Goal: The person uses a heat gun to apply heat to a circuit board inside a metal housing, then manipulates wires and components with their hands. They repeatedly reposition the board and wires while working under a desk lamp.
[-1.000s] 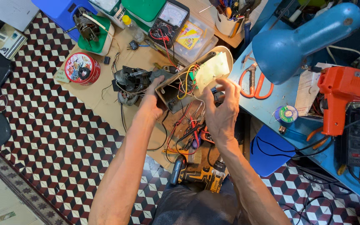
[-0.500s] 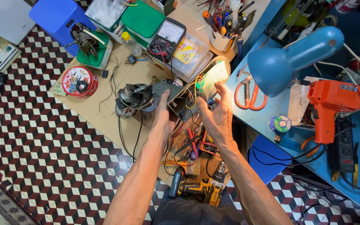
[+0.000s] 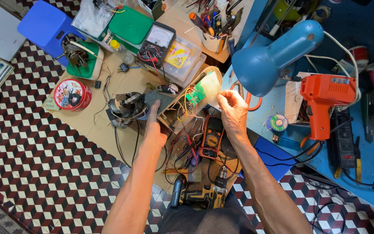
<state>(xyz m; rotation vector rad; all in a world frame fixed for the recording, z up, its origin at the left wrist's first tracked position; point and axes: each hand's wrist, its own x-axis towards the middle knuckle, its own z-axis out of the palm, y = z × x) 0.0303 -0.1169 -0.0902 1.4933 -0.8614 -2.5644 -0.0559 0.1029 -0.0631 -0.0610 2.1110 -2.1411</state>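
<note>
My left hand (image 3: 153, 125) grips the underside of an opened grey device housing (image 3: 175, 113) with coloured wires spilling out. A green circuit board (image 3: 195, 92) sticks up at its far end, next to a pale curved cover (image 3: 212, 85). My right hand (image 3: 233, 113) holds the edge of that pale cover, fingers pinched on it under the lamp light. A black and orange multimeter (image 3: 211, 137) lies just below the hands. A small motor with a wire tangle (image 3: 126, 109) sits left of the housing.
A blue desk lamp (image 3: 273, 56) hangs over the blue table (image 3: 369, 151) at right, with an orange heat gun (image 3: 325, 97), solder reel (image 3: 277, 123) and scissors. Cardboard (image 3: 109, 134), a red tin (image 3: 71, 95), analogue meter (image 3: 156, 43), blue stool (image 3: 44, 26) and cordless drill (image 3: 200, 195) surround me.
The view has shifted lower and closer. Both hands turned the housing so its open side and the green board now face up; the right hand moved to the pale cover's edge.
</note>
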